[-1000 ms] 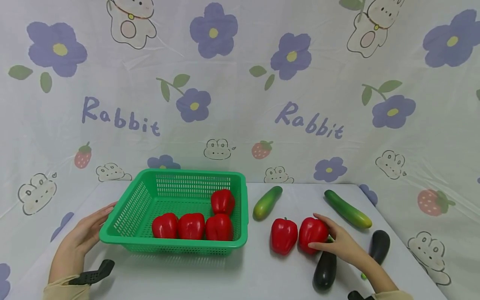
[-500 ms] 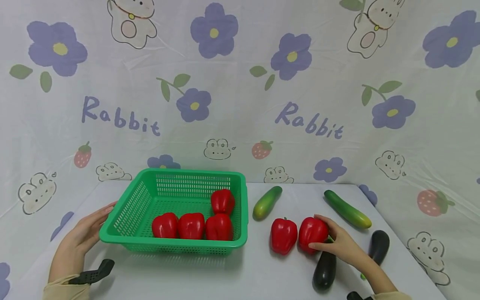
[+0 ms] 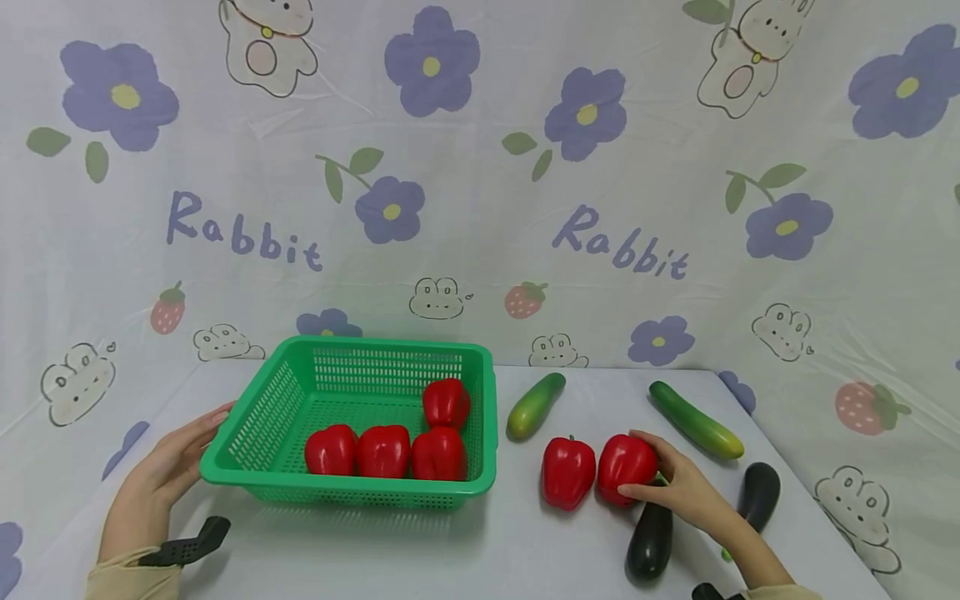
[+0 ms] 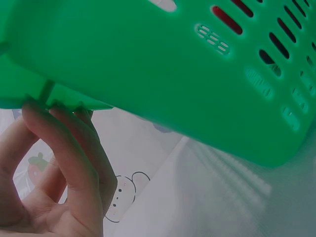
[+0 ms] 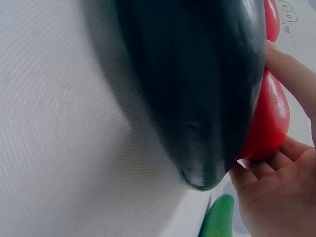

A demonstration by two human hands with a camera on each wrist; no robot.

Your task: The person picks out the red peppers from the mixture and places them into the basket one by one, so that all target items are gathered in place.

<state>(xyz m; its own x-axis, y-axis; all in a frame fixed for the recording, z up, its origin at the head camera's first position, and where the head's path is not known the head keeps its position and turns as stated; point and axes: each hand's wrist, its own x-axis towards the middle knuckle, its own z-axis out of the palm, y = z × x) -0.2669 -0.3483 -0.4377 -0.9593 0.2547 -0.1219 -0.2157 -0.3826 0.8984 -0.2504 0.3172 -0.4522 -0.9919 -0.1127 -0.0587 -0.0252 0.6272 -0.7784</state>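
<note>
In the head view my right hand (image 3: pixel 678 482) grips a red bell pepper (image 3: pixel 626 468), thumb on its near side and fingers round its far right side. A second red bell pepper (image 3: pixel 567 472) stands just left of it. Below the hand lies a dark eggplant (image 3: pixel 649 542), which looms large in the right wrist view and covers part of the gripped bell pepper (image 5: pixel 271 116). My left hand (image 3: pixel 168 462) holds the left side of the green basket (image 3: pixel 352 492). The left wrist view shows its curled fingers (image 4: pixel 74 148) with their tips at the basket's rim.
Several red bell peppers (image 3: pixel 383 452) sit in the basket, along its front and right. One cucumber (image 3: pixel 536 407) lies right of the basket; another cucumber (image 3: pixel 696 419) is farther right. Behind the right forearm, a second eggplant (image 3: pixel 759 493) is partly covered. A printed cloth (image 3: pixel 465 208) hangs behind the table.
</note>
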